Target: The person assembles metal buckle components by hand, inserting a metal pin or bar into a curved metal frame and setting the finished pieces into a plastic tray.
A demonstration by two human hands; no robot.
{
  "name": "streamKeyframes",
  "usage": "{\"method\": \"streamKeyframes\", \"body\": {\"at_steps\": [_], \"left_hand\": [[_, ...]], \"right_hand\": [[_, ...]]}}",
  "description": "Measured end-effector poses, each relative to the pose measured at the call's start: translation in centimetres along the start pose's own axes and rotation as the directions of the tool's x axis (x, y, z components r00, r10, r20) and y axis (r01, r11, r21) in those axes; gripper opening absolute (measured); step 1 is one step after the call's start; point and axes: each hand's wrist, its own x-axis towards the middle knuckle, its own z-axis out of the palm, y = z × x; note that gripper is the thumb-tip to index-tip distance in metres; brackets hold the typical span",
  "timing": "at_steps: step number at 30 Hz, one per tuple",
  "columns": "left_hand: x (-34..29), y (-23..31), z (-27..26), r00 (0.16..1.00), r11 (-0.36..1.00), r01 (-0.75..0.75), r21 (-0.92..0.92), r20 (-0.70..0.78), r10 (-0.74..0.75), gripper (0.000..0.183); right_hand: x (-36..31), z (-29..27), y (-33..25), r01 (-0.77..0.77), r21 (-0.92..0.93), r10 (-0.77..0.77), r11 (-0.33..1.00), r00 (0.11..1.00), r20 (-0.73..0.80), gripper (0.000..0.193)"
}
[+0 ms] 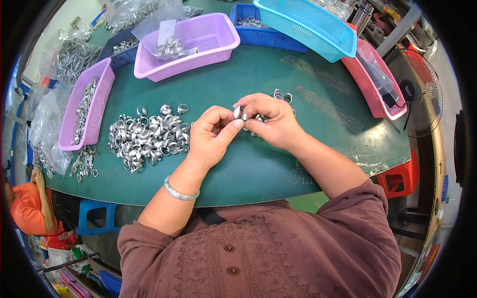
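My left hand (pixel 212 135) and my right hand (pixel 274 120) meet over the middle of the green table. Both are closed, fingertips pinching a silver-grey metal ring (pixel 238 112) between them. Part of the ring is hidden by the fingers, so I cannot tell if it is one piece or two. Left of my left hand lies a large heap of similar rings (pixel 146 139). A few more rings (pixel 283 96) lie just beyond my right hand, and others are partly covered by it.
A purple basket (pixel 218 52) stands at the back, another purple basket (pixel 102 107) with small metal parts at left. Blue (pixel 318 35) and pink (pixel 392 110) baskets stand at right, near a fan (pixel 430 94). Plastic bags of metal parts crowd the far left. Another person (pixel 35 208) sits at left.
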Motion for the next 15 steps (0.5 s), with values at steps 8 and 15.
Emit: {"method": "streamKeyframes", "body": {"at_steps": [8,15], "left_hand": [[0.01,0.10,0.09,0.999,0.999,0.036,-0.019,0.005,-0.036,0.009],[0.03,0.08,0.18,0.999,1.000,0.029,-0.003,0.013,-0.029,0.011]], "right_hand": [[0.10,0.18,0.20,0.120,-0.199,-0.127,0.973,0.992,-0.026,0.015],[0.13,0.25,-0.11,0.158,-0.306,-0.175,0.939,0.984,-0.030,0.015]]}}
